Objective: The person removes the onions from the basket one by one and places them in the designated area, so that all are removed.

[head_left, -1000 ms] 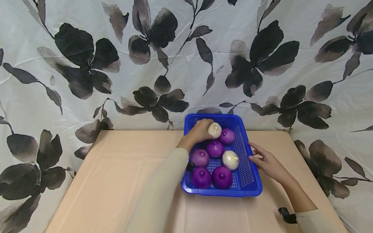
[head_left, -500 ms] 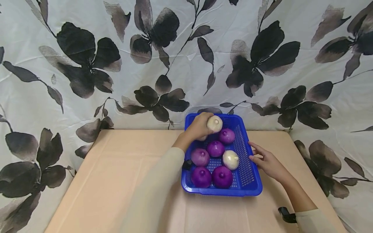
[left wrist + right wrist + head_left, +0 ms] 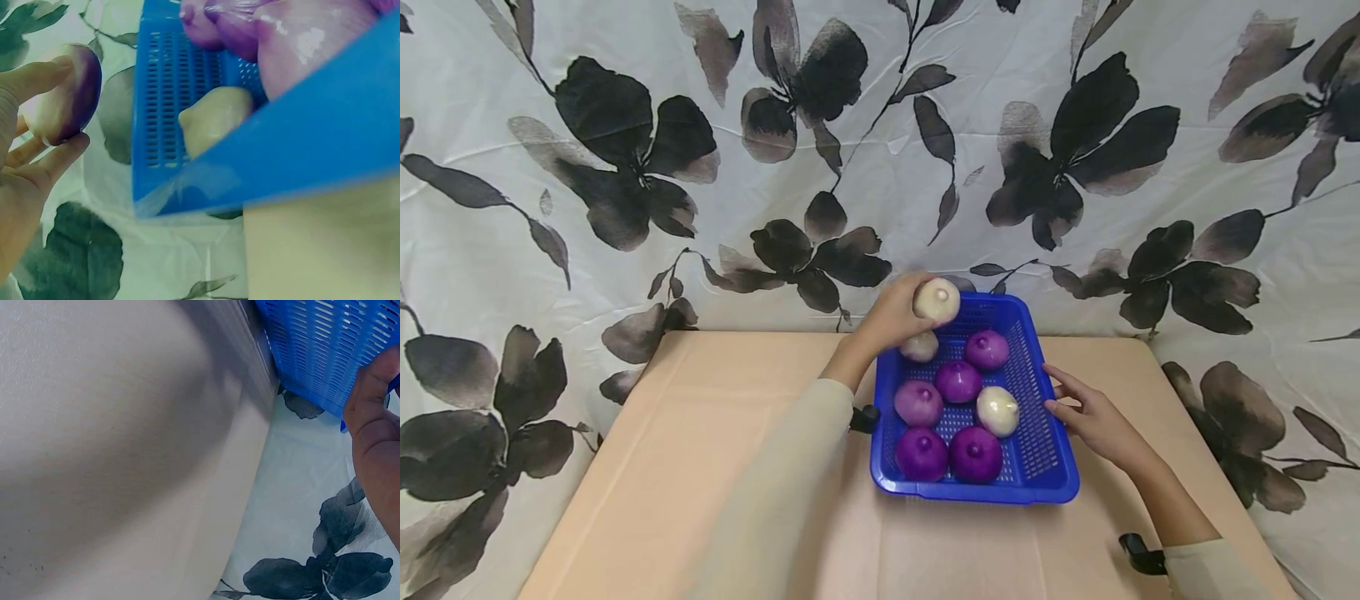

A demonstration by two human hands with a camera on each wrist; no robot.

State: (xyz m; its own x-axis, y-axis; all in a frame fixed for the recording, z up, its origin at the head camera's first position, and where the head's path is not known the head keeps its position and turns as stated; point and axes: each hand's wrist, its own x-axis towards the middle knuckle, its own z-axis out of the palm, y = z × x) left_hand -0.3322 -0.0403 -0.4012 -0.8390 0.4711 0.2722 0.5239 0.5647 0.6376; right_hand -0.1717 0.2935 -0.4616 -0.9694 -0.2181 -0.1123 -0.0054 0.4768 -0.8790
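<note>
My left hand (image 3: pixel 891 315) grips a pale onion (image 3: pixel 937 301) between thumb and fingers, above the back left corner of a blue plastic basket (image 3: pixel 880 450). In the left wrist view the held onion (image 3: pixel 69 94) shows a dark purple side and is apart from the basket. Another pale onion (image 3: pixel 920 346) lies in that corner, just below the hand. Several purple onions (image 3: pixel 958 382) and one white onion (image 3: pixel 997 411) sit in the basket. My right hand (image 3: pixel 1093 425) touches the basket's right side with extended fingers and thumb; some of its fingers are hidden.
The basket stands on a tan tabletop (image 3: pixel 715 442), at its far edge. Behind the table hangs a white cloth (image 3: pixel 940 200) with dark flower prints. A black strap mount (image 3: pixel 1142 554) is on the right wrist, and another (image 3: pixel 865 418) on the left.
My left hand has lifted the pale onion up and to the left, toward the basket's back left corner. The pale onion beneath has come into view. The right hand stays at the basket's side.
</note>
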